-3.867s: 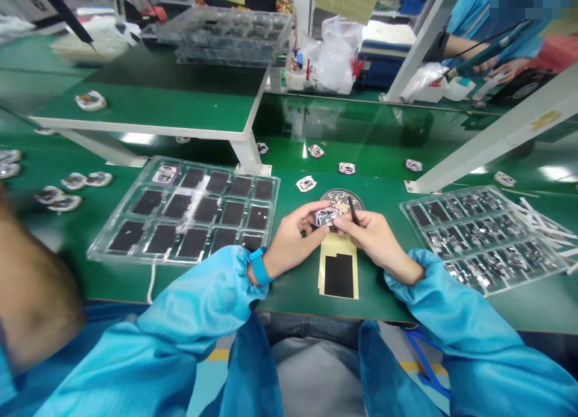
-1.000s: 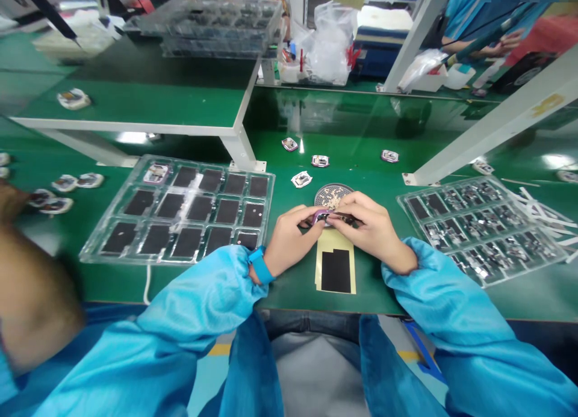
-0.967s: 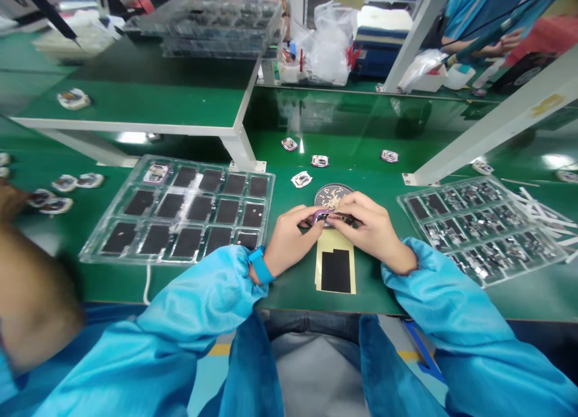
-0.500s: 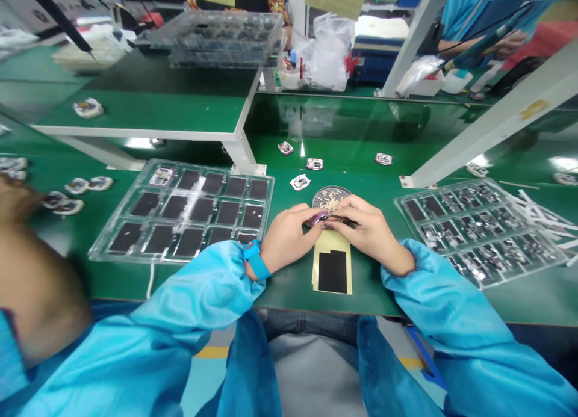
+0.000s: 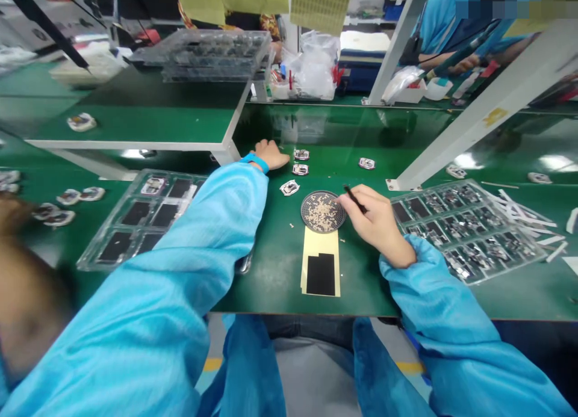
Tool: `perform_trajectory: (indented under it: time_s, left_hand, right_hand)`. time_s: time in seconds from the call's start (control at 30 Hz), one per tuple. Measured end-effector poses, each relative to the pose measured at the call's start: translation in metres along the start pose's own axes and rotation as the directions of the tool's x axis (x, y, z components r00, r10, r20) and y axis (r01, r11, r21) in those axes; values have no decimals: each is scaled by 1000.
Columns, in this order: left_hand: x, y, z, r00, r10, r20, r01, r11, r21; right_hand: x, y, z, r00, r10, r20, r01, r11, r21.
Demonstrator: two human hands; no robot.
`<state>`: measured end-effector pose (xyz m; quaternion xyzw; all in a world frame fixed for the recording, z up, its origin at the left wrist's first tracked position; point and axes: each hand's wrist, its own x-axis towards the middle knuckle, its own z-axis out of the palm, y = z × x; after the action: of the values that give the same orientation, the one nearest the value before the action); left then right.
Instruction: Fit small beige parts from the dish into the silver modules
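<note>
My left hand (image 5: 271, 155) reaches to the back of the bench beside the shelf leg, fingers curled downward. Whatever lies under its fingertips is hidden. Just right of it sit two small white parts with purple edges, a rear one (image 5: 301, 155) and a nearer one (image 5: 300, 169). My right hand (image 5: 374, 218) grips dark tweezers (image 5: 354, 199) at the right rim of a round grey dish (image 5: 306, 219) of tiny beige pieces. Below the dish lies a yellow sheet (image 5: 320, 242) bearing a black rectangular sheet (image 5: 320, 275).
A clear tray (image 5: 85, 262) of black sheets lies left, partly under my left sleeve. Another clear tray (image 5: 485, 280) with metallic parts stands right, beside white strips (image 5: 526, 209). White posts (image 5: 451, 98) and a raised shelf (image 5: 149, 119) flank the work area. A co-worker's arm (image 5: 31, 284) is at left.
My left hand has left the purple-edged part and moved back and left. An extra part now sits at the back. My right hand stays near the dish with the tweezers, and the dish is uncovered.
</note>
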<state>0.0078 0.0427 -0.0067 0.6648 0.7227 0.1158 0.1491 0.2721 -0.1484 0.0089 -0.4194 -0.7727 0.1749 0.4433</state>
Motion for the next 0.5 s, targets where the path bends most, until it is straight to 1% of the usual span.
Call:
perform_trajectory:
  time_s: [0.1, 0.13, 0.17, 0.2, 0.23, 0.27, 0.3, 0.33, 0.37, 0.4, 0.43, 0.47, 0.5]
  left_hand:
    - [1, -20, 0, 999, -28, 28, 26, 999, 48]
    - [0, -25, 0, 999, -22, 30, 20, 998, 56]
    - [-2, -28, -1, 1000, -10, 26, 9, 998, 63]
    - [-4, -29, -1, 1000, 4, 16, -5, 998, 67]
    - [-7, -30, -3, 1000, 19, 1, -19, 998, 64]
    - [-11, -29, -4, 999, 33, -18, -32, 998, 49]
    - [-17, -27, -6, 998, 49, -42, -48, 999, 14]
    - [-26, -25, -9, 996, 61, -65, -64, 997, -48]
    - [-38, -21, -12, 994, 68, -80, -79, 987, -142]
    - [-53, -17, -15, 993, 78, -83, -98, 960, -262]
    - [-70, -12, -17, 994, 85, -65, -105, 906, -411]
    - [-90, -7, -19, 995, 103, -16, -93, 817, -569]
    - [-111, -3, -19, 987, 152, 57, -70, 717, -694]
  right_hand:
    - [2, -9, -12, 997, -27, -78, 29, 999, 24]
    - [1, -10, -13, 997, 10, -83, -6, 999, 51]
    - [1, -10, -14, 994, 84, -63, -78, 992, 101]
    - [-1, -10, -13, 983, 184, -8, -180, 969, 172]
    - [-2, -10, -12, 956, 282, 83, -294, 921, 255]
    - [-4, -9, -10, 915, 353, 193, -400, 854, 332]
    - [-5, -8, -8, 870, 388, 304, -485, 784, 389]
    - [-7, -7, -6, 830, 392, 397, -544, 727, 419]
    - [-9, -7, -4, 798, 381, 466, -580, 694, 427]
    - [-11, -6, -2, 778, 370, 508, -598, 684, 417]
    - [-14, -5, 0, 766, 363, 531, -603, 693, 396]
    - [-16, -3, 2, 764, 359, 536, -594, 716, 366]
    - [-18, -2, 4, 770, 354, 532, -574, 749, 331]
